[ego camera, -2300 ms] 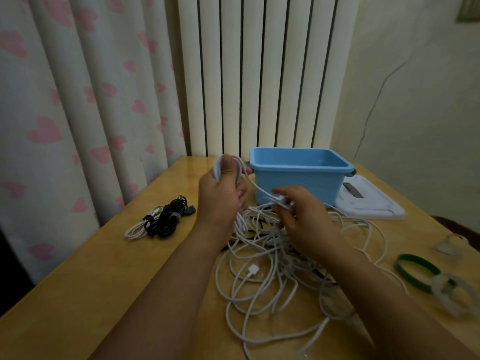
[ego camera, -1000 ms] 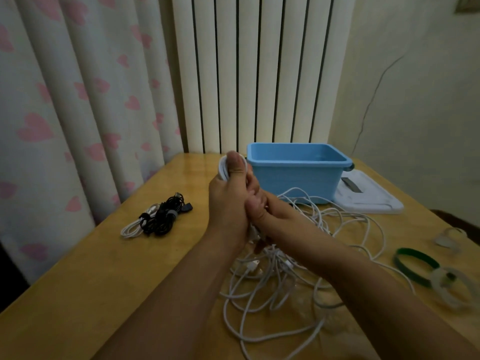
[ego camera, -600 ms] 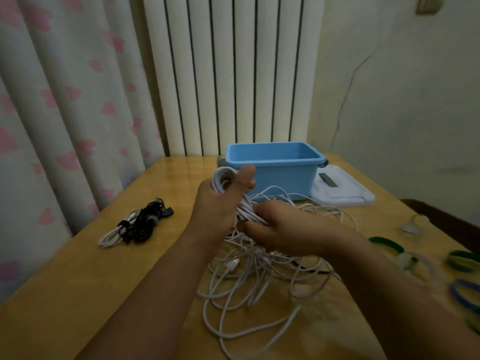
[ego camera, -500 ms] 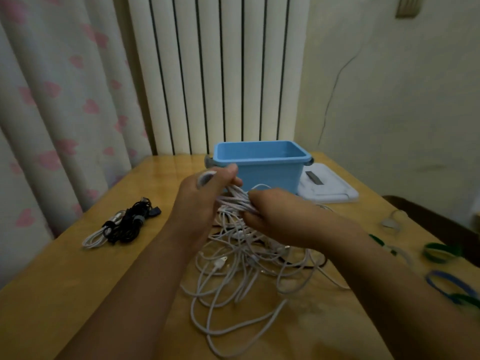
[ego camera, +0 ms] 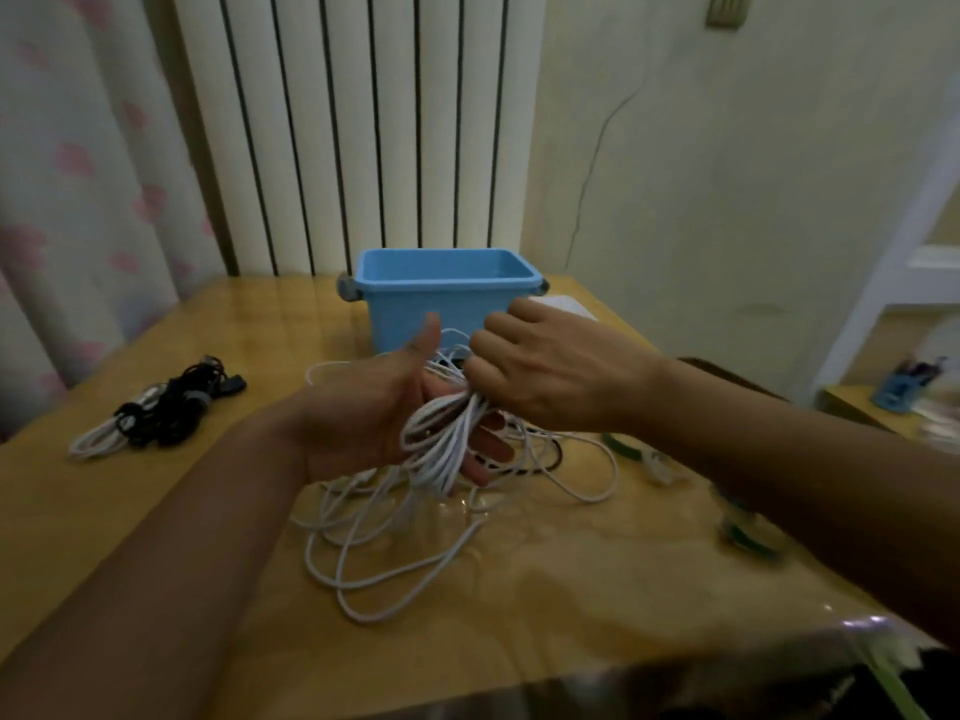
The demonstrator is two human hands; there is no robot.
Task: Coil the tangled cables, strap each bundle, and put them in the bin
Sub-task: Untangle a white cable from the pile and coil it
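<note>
Two hands work a bundle of white cable above a wooden table.

The left hand (ego camera: 363,423) lies palm up, thumb raised and fingers nearly straight, with white cable (ego camera: 441,444) loops draped across its fingers. The right hand (ego camera: 550,371) is curled tight round the top of those loops, pinching them together. Loose cable trails onto the table (ego camera: 156,511) beneath. A blue bin (ego camera: 441,298) stands just behind the hands. To the left, well apart, lies a black and white cable bundle (ego camera: 161,413). Blurred green bands (ego camera: 748,532) lie at the right.
</note>
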